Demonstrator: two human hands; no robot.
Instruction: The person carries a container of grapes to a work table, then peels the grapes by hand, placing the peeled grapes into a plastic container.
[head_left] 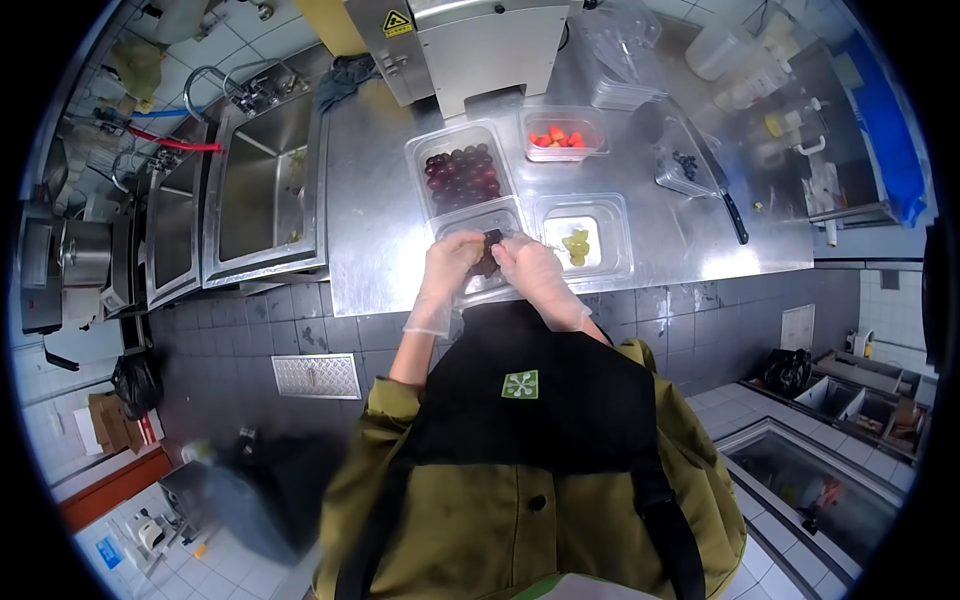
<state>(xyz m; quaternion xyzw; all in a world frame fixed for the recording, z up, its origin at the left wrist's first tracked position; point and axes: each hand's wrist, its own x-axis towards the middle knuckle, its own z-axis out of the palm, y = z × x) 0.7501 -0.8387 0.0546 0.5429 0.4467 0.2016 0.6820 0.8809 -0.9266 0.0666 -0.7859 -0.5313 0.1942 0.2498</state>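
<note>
Both my hands wear clear plastic gloves and meet over a clear plastic tub (475,213) at the front edge of the steel counter. The fingers of my left hand (455,262) are pinched together. Those of my right hand (532,268) are closed too, almost touching the left. Something small and dark shows between the fingertips, too unclear to name. Just behind is a clear tub (412,160) of round dark red fruits (463,172). To the right of my right hand stands a clear tub (618,240) with a few pale green grapes (575,246).
Cut strawberries fill part of a small tub (530,152) at the back. A knife (735,212) lies beside a tub of dark berries (684,163) on the right. A steel machine (490,55) stands behind; sinks (265,195) are on the left.
</note>
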